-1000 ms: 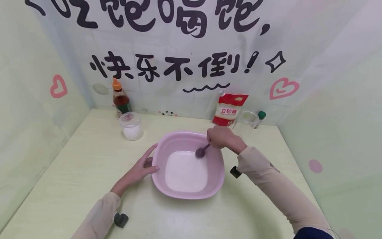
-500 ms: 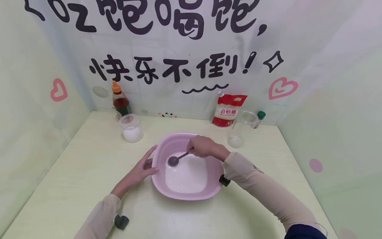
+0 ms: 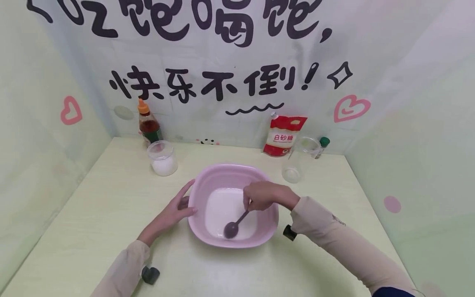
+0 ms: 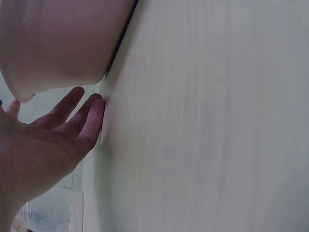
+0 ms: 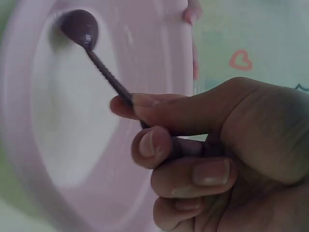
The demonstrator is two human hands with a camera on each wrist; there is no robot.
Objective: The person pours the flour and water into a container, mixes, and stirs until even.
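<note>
A pink plastic basin [image 3: 200, 235] stands on the table with a flat, white, liquid-looking layer [image 3: 219, 208] in its bottom. My right hand [image 3: 262, 195] reaches over the basin and grips the handle of a dark purple-brown spoon [image 3: 231, 229]. Its bowl is down at the near side of the white layer. In the right wrist view, thumb and forefinger pinch the spoon handle [image 5: 108, 76], with the other fingers curled. At the basin's left side my left hand [image 3: 172, 212] touches the rim with spread fingers. The left wrist view shows those fingers [image 4: 65, 106] extended beside the basin's outer wall.
Along the back stand an orange-capped sauce bottle [image 3: 149, 126], a clear jar of white contents [image 3: 163, 161], a red-and-white sugar pouch [image 3: 281, 137], a clear container [image 3: 297, 161] and a green-capped bottle [image 3: 324, 143]. Walls enclose the table [image 3: 92, 222] at the back and both sides.
The spoon has swept from the basin's far right to its left, then to the near side, with my right hand following. My left hand and the basin have stayed in place.
</note>
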